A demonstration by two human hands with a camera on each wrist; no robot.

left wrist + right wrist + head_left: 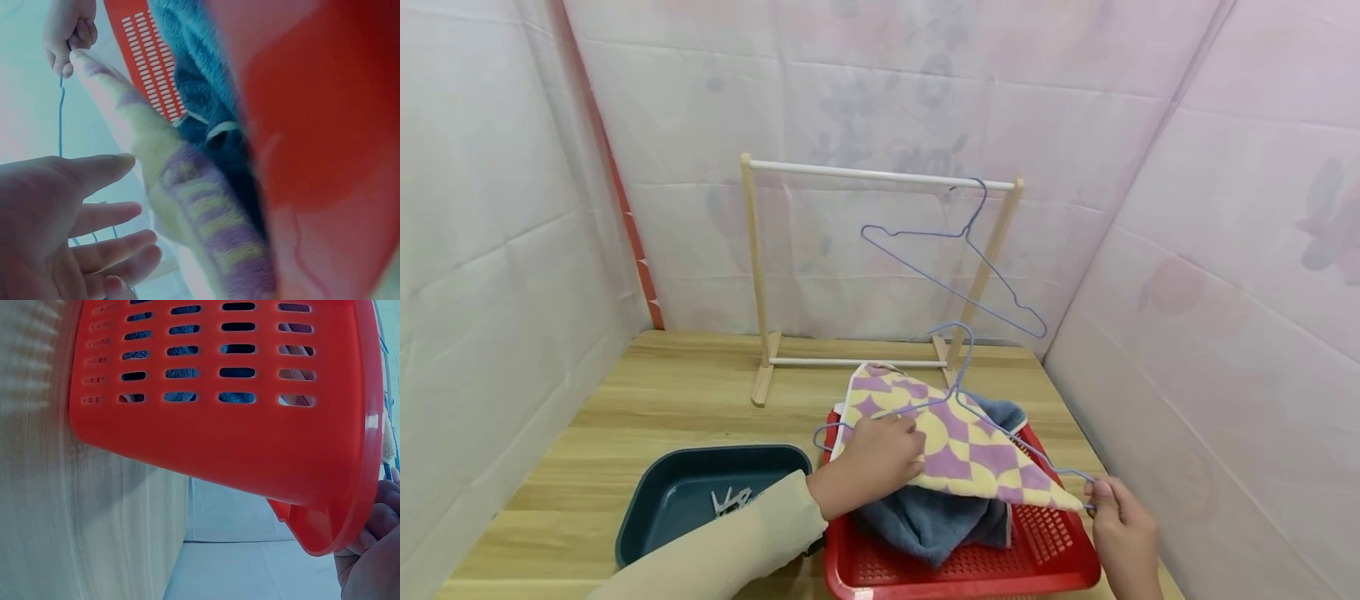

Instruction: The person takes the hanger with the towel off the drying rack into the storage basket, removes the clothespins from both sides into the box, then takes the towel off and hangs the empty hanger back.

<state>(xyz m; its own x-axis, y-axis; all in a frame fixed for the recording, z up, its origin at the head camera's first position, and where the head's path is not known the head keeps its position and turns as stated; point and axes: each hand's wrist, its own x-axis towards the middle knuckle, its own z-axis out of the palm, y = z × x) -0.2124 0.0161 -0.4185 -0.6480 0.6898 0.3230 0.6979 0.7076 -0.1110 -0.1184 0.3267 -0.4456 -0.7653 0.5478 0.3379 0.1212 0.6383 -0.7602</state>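
Observation:
A yellow and purple patterned towel (951,442) spreads over the red basket, with a blue wire hanger (964,354) lying against it. The hanger's hook points up and its shoulders cross in front of the cloth; most of its lower bar is hidden. At the hanger's right end, my right hand (1123,529) pinches the wire beside the towel's tapered corner. My left hand (880,458) is over the towel's left part. In the left wrist view, its fingers (106,215) are extended and apart, the thumb tip right at the cloth.
Beneath the towel, the red basket (962,575) holds blue-grey cloth (925,525). A dark teal tray (658,475) with grey clips (730,500) stands left. Behind is a wooden rack (756,258) with a white rail, where another blue hanger (925,275) hangs at the right.

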